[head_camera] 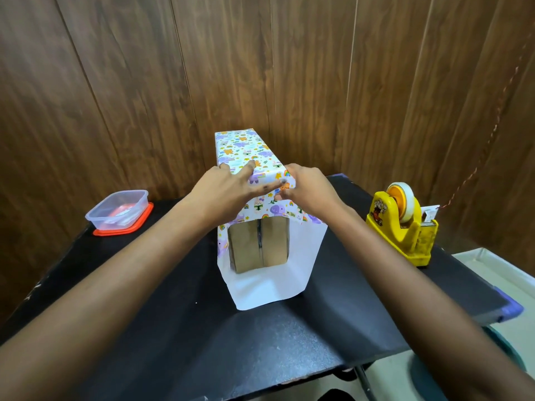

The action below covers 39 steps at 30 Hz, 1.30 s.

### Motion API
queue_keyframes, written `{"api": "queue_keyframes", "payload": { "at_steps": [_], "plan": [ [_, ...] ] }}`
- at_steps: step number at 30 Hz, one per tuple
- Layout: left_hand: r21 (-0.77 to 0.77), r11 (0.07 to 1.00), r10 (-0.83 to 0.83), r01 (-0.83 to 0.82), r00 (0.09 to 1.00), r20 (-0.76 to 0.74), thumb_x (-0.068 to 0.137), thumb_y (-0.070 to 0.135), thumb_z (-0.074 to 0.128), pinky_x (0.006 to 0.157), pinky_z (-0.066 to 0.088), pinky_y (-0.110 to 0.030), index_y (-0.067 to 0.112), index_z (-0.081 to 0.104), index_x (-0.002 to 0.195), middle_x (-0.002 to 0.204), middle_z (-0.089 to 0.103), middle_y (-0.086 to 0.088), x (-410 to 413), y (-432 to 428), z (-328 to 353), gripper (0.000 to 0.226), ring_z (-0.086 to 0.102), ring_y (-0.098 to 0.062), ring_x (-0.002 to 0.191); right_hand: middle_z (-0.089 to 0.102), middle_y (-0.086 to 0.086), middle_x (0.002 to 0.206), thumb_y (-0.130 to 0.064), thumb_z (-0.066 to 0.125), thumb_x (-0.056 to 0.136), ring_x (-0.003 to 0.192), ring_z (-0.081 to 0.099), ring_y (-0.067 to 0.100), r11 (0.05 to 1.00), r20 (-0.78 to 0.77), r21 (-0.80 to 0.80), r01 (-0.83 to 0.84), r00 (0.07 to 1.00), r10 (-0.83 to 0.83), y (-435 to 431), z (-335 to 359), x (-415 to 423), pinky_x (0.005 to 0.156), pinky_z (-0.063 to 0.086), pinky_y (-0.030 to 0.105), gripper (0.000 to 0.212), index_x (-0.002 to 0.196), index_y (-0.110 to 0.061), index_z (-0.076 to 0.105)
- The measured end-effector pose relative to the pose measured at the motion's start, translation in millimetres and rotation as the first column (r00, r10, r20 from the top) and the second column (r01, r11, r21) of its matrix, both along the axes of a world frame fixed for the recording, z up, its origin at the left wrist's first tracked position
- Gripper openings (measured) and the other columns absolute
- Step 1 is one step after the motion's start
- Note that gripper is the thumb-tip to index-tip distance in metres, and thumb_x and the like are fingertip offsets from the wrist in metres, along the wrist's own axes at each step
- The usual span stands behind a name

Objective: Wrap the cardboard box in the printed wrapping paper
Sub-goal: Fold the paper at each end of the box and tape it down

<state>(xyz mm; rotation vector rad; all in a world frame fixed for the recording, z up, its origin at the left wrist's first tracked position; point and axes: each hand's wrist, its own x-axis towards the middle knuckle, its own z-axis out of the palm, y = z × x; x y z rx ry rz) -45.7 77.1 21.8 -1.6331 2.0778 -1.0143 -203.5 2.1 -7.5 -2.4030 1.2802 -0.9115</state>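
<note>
A long cardboard box (258, 244) lies on the black table, pointing away from me, its near end bare and brown. Printed wrapping paper (246, 149) with purple and orange cartoon figures covers its top and sides. The paper's white inside (260, 287) sticks out past the near end onto the table. My left hand (228, 183) lies flat on the top with fingers spread, pressing the paper down. My right hand (307, 186) is at the top right edge near the front, fingers curled over the paper at the corner.
A yellow tape dispenser (402, 224) with a roll of clear tape stands at the right on the black table (173, 328). A clear plastic container (118, 211) sits on an orange lid at the left. Wood-panelled walls close the corner behind.
</note>
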Motion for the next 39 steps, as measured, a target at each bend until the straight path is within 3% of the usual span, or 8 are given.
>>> {"api": "queue_keyframes", "payload": {
  "at_steps": [9,12,17,20,24,29,36,39],
  "plan": [
    [0.019,0.999,0.030,-0.031,0.999,0.043,0.095,0.019,0.037,0.060,0.032,-0.030,0.050,-0.021,0.138,0.148,0.018,-0.017,-2.6,-1.7,-0.8,0.078,0.055,-0.028,0.089,0.061,0.001,0.125,-0.035,0.069,0.082,0.116,0.056,0.012,0.987,0.323,0.137,-0.078,0.946,0.030,-3.0,-4.2,-28.7,0.088,0.044,0.020,0.053,0.128,-0.012,0.054],
    [0.003,1.000,0.031,-0.031,0.998,0.063,0.096,0.020,0.035,0.052,0.027,-0.027,0.045,-0.031,0.129,0.145,0.020,-0.015,0.2,-2.7,-0.5,0.078,0.046,-0.025,0.080,0.065,0.006,0.118,-0.030,0.062,0.089,0.111,0.059,0.017,0.967,0.489,0.111,0.228,0.835,-0.253,-11.9,-6.9,-80.7,0.091,0.041,0.024,0.036,0.117,-0.009,0.063],
    [0.006,0.999,0.045,-0.046,0.995,0.090,0.095,0.022,0.035,0.059,0.032,-0.027,0.044,-0.034,0.126,0.147,0.015,-0.014,-3.1,-3.3,-2.0,0.079,0.050,-0.026,0.090,0.055,0.018,0.128,-0.032,0.044,0.097,0.124,0.041,0.037,0.562,-0.129,0.283,0.778,0.611,-0.781,-31.1,-29.1,-173.0,0.100,0.033,0.042,0.037,0.110,-0.002,0.061],
    [0.012,0.998,0.064,-0.066,0.992,0.108,0.094,0.021,0.038,0.055,0.030,-0.026,0.047,-0.030,0.134,0.147,0.014,-0.013,-4.2,-2.8,-0.8,0.083,0.052,-0.026,0.095,0.065,0.021,0.105,-0.020,0.054,0.093,0.095,0.060,0.031,0.572,-0.153,0.499,0.651,0.716,-0.682,-38.1,-34.1,-189.9,0.081,0.047,0.036,0.027,0.075,-0.001,0.059],
    [0.014,0.996,0.089,-0.091,0.987,0.133,0.092,0.020,0.040,0.046,0.021,-0.024,0.049,-0.028,0.136,0.148,0.013,-0.012,-5.4,-2.4,-1.3,0.086,0.051,-0.025,0.095,0.061,0.021,0.098,-0.006,0.065,0.086,0.073,0.059,0.022,0.592,0.029,0.621,0.515,0.739,-0.673,-33.4,-32.0,-192.0,0.057,0.046,0.030,0.026,0.106,0.011,0.061],
    [0.008,0.996,0.091,-0.093,0.988,0.126,0.092,0.022,0.042,0.046,0.025,-0.023,0.047,-0.032,0.132,0.149,0.011,-0.011,-4.8,-4.3,-2.8,0.088,0.051,-0.026,0.097,0.063,0.017,0.106,-0.009,0.064,0.087,0.080,0.058,0.020,0.625,0.245,0.674,0.394,0.679,-0.692,-31.7,-25.6,-197.8,0.072,0.048,0.026,0.030,0.108,0.012,0.060],
    [0.024,0.996,0.085,-0.089,0.988,0.132,0.092,0.024,0.042,0.055,0.036,-0.023,0.046,-0.042,0.116,0.149,0.011,-0.010,-4.5,-4.2,-3.6,0.090,0.048,-0.023,0.093,0.050,0.010,0.067,-0.005,0.057,0.091,0.048,0.046,0.011,0.602,0.348,0.738,0.305,0.593,-0.727,-15.7,-58.7,-208.1,0.036,0.037,0.015,0.013,0.080,0.001,0.060],
    [0.007,0.996,0.084,-0.086,0.988,0.130,0.092,0.025,0.043,0.049,0.031,-0.022,0.046,-0.040,0.120,0.148,0.012,-0.009,-3.6,-5.8,-4.1,0.090,0.040,-0.022,0.084,0.056,0.002,0.055,-0.018,0.058,0.093,0.056,0.044,0.012,0.604,0.425,0.768,0.215,0.535,-0.730,-8.2,-75.5,-205.8,0.055,0.034,0.024,0.029,0.066,-0.010,0.052]
  ]
}}
